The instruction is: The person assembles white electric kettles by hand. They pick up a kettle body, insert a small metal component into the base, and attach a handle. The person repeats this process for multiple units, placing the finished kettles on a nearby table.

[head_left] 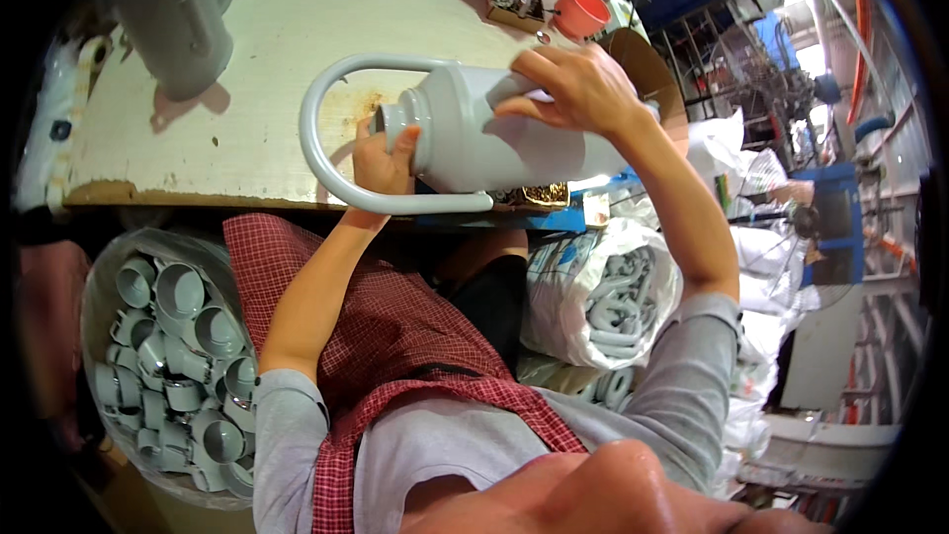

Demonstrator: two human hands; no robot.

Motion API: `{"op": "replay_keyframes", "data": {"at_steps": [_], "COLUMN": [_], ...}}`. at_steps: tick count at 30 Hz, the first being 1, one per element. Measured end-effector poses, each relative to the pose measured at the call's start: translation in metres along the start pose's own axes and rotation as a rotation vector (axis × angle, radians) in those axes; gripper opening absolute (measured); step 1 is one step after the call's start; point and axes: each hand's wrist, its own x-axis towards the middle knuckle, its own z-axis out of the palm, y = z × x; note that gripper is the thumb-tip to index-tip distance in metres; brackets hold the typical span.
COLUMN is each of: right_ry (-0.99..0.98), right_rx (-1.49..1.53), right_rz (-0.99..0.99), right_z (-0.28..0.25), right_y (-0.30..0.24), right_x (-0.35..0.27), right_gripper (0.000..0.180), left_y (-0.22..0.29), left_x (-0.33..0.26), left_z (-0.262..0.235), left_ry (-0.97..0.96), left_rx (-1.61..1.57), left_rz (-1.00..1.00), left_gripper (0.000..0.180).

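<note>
A grey plastic jug lies on its side over the near edge of the workbench, its neck pointing left. A long looped grey handle curves from its neck around to its underside. My left hand is at the neck, thumb pressed on the opening, fingers inside the handle loop. My right hand grips the jug's body from above.
Another grey jug stands upright at the bench's far left. A clear bag of several grey caps sits at my lower left. A white sack of grey handles lies at my right. An orange cup stands behind the jug.
</note>
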Motion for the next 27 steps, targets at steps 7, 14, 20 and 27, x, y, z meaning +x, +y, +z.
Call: {"op": "replay_keyframes", "data": {"at_steps": [7,14,20,27], "right_ry": [0.602,0.329,0.331,0.341], "right_rx": [-0.08,0.601,0.563,0.295], "right_rz": [-0.19,0.55,0.805,0.805], "right_z": [0.0,0.068,0.168,0.164], "right_y": [0.003,-0.087,-0.059,-0.061], "right_x": [-0.009,-0.18,-0.189,-0.189], "right_gripper": [0.036,0.008,0.022,0.017], "left_y": [0.005,0.015,0.041,0.034], "left_x": [-0.006,-0.01,0.005,-0.049], "left_z": [0.011,-0.003,-0.036,-0.214], "left_ry": [0.163,0.237,0.411,0.55], "left_rx": [-0.264,-0.265,-0.182,-0.254], "left_rz": [-0.32,-0.409,-0.37,-0.389], "left_gripper": [0.055,0.054,0.058,0.061]}}
